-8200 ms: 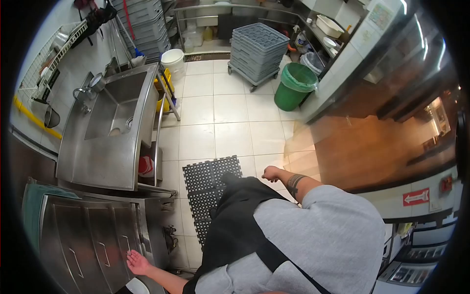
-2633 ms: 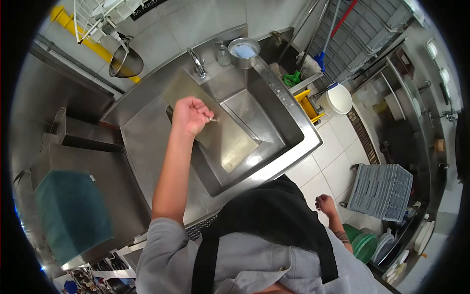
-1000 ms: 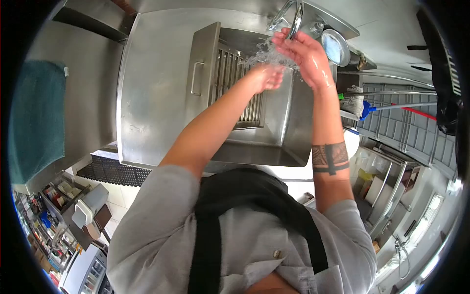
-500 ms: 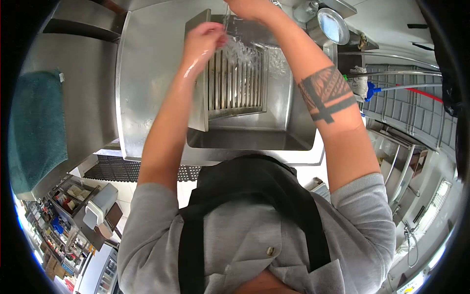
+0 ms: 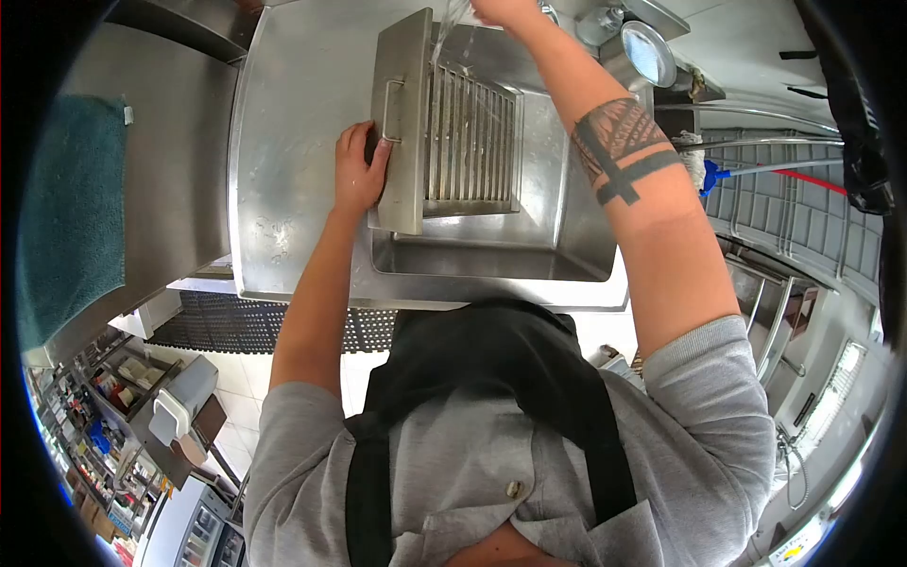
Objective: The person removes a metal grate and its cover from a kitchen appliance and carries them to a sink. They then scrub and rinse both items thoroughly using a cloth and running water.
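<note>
In the steel sink (image 5: 491,257) a metal grille (image 5: 472,142) with upright slats leans, its flat panel (image 5: 402,189) rising along the sink's left side. A wire handle (image 5: 389,111) is fixed to that panel. My left hand (image 5: 359,170) grips the panel's left edge, thumb on its face just below the handle and fingers on the outer side. At the top edge of the view, my right hand (image 5: 505,11) is partly cut off with fingers curled; what it holds is hidden. Beside it a stream of water (image 5: 446,33) falls onto the grille's upper end.
The wet drainboard (image 5: 293,180) lies left of the sink. Farther left, a green cloth (image 5: 71,213) is spread over a steel counter (image 5: 175,161). A round metal container (image 5: 645,55) and a clear bottle (image 5: 598,26) stand behind the sink's right corner.
My left hand has moved down and left from the splashing water onto the panel's edge. The handle has come into view. My right hand stays at the top by the stream.
</note>
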A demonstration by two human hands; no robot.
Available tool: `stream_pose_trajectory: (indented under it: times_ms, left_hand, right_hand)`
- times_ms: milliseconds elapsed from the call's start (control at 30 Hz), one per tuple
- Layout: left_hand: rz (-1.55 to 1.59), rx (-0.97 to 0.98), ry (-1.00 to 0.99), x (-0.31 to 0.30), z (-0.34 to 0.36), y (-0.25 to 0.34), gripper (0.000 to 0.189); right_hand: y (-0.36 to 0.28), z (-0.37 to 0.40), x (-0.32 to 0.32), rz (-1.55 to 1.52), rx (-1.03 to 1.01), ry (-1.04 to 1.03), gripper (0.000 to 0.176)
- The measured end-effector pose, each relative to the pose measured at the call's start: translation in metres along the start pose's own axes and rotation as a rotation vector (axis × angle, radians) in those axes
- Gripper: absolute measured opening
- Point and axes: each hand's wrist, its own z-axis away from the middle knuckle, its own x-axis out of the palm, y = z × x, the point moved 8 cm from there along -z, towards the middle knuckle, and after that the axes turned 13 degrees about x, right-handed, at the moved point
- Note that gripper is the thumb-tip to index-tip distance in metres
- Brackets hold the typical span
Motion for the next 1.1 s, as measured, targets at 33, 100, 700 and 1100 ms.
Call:
stream_pose_trajectory:
  times_ms: [33,100,700,1100]
  left_hand:
    - [0.004,-0.001,0.001,0.001,0.002,-0.001,0.04]
    - [0.01,-0.034,0.005,-0.001,0.004,-0.003,0.038]
    - [0.231,-0.116,0.17,-0.012,0.008,-0.023,0.028]
    - [0.373,-0.22,0.216,-0.011,0.013,-0.035,0.024]
  right_hand:
    - [0.013,0.006,0.012,-0.463,0.289,-0.227,0.052]
    - [0.016,0.015,0.041,-0.922,0.585,-0.454,0.05]
    - [0.052,-0.006,0.086,-1.577,0.802,-0.325,0.041]
    - [0.014,0.048,0.025,-1.339,0.787,-0.271,0.057]
